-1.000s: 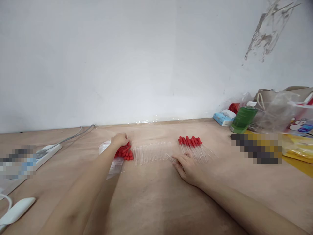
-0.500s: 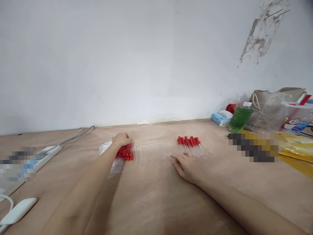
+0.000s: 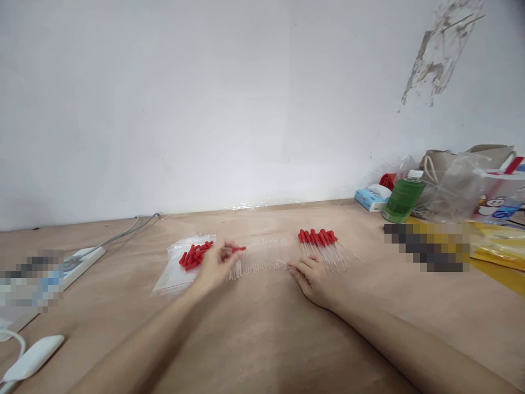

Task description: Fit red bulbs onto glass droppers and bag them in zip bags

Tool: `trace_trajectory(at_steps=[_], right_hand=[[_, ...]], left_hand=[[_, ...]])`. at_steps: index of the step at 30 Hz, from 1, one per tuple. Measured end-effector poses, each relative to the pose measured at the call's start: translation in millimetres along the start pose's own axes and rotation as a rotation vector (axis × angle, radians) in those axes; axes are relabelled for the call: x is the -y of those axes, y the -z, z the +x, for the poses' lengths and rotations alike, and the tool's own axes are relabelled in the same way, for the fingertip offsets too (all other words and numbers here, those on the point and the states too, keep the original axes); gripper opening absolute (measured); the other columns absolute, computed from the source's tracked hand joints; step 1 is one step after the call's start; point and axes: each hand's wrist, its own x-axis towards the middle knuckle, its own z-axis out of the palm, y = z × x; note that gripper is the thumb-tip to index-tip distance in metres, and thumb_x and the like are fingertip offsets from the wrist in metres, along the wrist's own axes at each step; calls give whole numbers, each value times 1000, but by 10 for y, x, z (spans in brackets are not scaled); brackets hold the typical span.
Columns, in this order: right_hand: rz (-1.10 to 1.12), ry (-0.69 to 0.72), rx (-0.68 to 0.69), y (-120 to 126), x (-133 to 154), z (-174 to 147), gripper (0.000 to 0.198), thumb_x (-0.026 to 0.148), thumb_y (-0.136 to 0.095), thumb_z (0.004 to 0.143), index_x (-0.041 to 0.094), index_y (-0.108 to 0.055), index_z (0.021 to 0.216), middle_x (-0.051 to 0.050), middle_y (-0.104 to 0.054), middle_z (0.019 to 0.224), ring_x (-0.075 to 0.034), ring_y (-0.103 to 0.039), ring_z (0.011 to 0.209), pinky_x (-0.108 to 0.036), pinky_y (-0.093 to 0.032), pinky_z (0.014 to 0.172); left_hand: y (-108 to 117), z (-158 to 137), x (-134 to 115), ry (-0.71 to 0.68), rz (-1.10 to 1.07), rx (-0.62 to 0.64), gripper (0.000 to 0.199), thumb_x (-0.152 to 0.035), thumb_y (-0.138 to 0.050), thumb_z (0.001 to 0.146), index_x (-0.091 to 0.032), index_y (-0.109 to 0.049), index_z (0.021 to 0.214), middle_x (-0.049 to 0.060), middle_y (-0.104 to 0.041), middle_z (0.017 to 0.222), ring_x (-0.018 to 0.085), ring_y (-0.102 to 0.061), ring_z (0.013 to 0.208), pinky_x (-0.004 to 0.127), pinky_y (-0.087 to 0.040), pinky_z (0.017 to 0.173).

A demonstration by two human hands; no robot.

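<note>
Left hand (image 3: 216, 264), one: thumb and fingers pinching one red cap (image 3: 239, 249), over the left end of the tube row. Right hand (image 3: 310, 276), one: fingertips pinching one thin clear tube (image 3: 282, 262), its end pointing left

Plastic bag (image 3: 169, 280), one, clear, flat on the table (image 3: 262, 328), a heap of loose caps (image 3: 192, 256) on top; overlapped, not countable. Bottle (image 3: 404, 200), one, green, white lid. Tissue pack (image 3: 370, 199), one, tissue showing

Clear tubes (image 3: 262, 256), one row between the hands, too faint to count. Capped tubes (image 3: 318, 238), one bunch, overlapping, beyond the right hand, which covers part of it

Left: power strip (image 3: 84, 261), one, partly blurred. Far right: paper bag (image 3: 490, 156), one; yellow packaging (image 3: 498, 254). Left hand hides the heap's right edge
</note>
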Motion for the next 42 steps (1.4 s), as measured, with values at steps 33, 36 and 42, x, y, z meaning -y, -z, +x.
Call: trace_trajectory(at_steps=[33,36,42], right_hand=[[-21,189,180,155,256,89,27,16,-43,84,27,-62,100,-1,-61,77,-10,-49,63,-30,-30,69],[-30,188,152,101,256,57,25,16,-42,84,24,-63,94,-1,-59,75,-9,-47,61,-30,-27,68],[29,137,182,10,313,30,21,17,-39,85,20,-60,85,-1,-58,72,-11,-46,62,-29,-24,66]], left_hand=[[-425,-618,-144,-238,-26,255,22,-32,-47,85,-20,-65,83,4,-60,76,14,-55,70,24,-42,64],[-440,-618,-130,-251,33,250,22,-32,-47,85,-19,-65,82,3,-58,72,14,-53,67,24,-40,61],[-440,-627,-140,-295,42,263,19,-28,-47,85,-18,-64,85,3,-57,74,13,-51,66,23,-39,61]])
